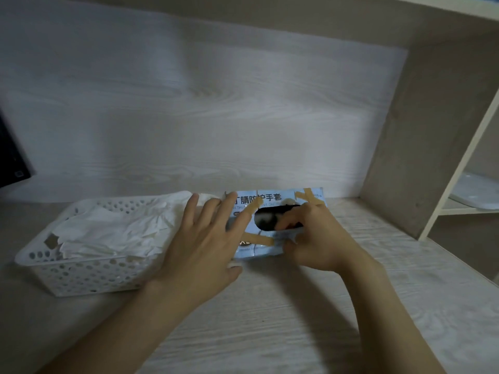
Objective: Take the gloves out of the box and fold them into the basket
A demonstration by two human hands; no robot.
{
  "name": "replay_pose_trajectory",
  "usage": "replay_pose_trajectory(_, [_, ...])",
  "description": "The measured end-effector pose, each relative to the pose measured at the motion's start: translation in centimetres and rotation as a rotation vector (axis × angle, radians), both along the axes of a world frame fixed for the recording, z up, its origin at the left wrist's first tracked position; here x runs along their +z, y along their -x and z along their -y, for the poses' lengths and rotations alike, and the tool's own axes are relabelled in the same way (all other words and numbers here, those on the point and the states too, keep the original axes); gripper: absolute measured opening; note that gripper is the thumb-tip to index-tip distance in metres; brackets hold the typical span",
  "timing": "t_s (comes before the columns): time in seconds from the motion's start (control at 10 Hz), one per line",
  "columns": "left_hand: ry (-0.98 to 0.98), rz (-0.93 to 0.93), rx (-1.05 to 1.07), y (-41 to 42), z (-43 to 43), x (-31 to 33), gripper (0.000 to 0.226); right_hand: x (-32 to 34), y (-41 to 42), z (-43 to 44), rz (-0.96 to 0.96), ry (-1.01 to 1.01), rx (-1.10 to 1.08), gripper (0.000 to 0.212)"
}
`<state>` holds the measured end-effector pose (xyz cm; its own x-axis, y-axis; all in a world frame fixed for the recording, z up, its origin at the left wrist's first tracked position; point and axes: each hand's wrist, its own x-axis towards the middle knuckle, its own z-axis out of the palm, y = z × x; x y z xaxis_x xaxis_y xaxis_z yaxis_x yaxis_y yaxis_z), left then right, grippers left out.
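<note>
Taped blue box (263,251) lies beside white perforated basket (81,269) holding white gloves (108,233)

Two hands in play over the one counter (270,306): left hand (205,247), right hand (316,238). One pale-blue box (272,197) under both. One white basket (81,276) just left of the left hand, and its heaped white gloves (113,233) are too crumpled to count.

Open desk surface (270,319) lies on the near side and to the right of the box (270,249). At left stands the basket (35,255), heaped with white gloves (113,233); the left hand (199,244) hides the gap between basket and box. The back panel (189,117) closes the far side close behind both. The side panel (432,130) walls off the right, and a dark screen edge (13,163) intrudes at far left.
</note>
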<state>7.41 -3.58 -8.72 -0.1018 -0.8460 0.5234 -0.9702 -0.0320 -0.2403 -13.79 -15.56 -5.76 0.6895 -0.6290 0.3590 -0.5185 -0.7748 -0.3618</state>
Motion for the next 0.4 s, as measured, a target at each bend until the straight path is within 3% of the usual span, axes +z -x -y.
replay_pose_trajectory(0.2, [-0.05, -0.052, -0.048, -0.2, 0.1, 0.0, 0.059, -0.5, -0.9, 0.0, 0.053, -0.01, -0.069, 0.012])
replay_pose_trajectory(0.3, [-0.024, -0.134, -0.09, -0.2, 0.2, 0.0, 0.055, -1.3, -1.9, 0.2, 0.082, 0.055, -0.064, 0.013])
replay_pose_trajectory(0.4, [0.074, -0.319, -0.166, 0.1, 0.4, 0.5, 0.035, -1.7, -3.0, -0.1, 0.139, 0.178, -0.033, 0.021])
